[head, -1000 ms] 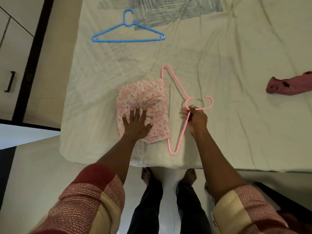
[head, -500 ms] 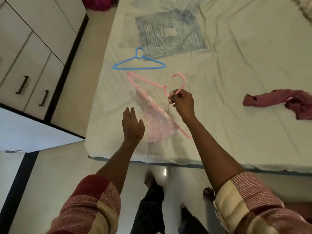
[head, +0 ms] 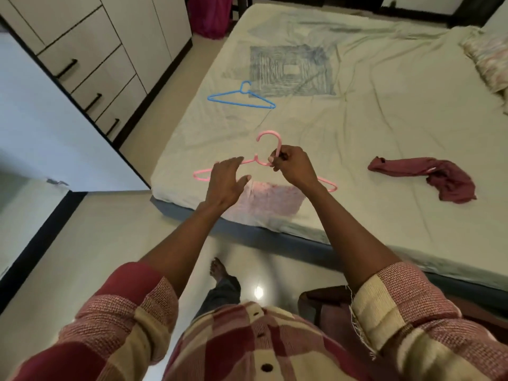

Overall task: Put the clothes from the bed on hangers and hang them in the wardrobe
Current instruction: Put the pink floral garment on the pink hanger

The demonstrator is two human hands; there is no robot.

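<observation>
Two hands are raised at the bed (head: 357, 166) edge: the pink hanger (head: 266, 149), long axis left-right with pink floral cloth (head: 270, 200) hung below, is pinched at its hook by the right hand (head: 292, 167), while the left hand (head: 226, 180), fingers spread, hovers nearer its left shoulder.

Right hand (head: 292, 166) pinches, left hand (head: 226, 182) open, fingers spread.
</observation>
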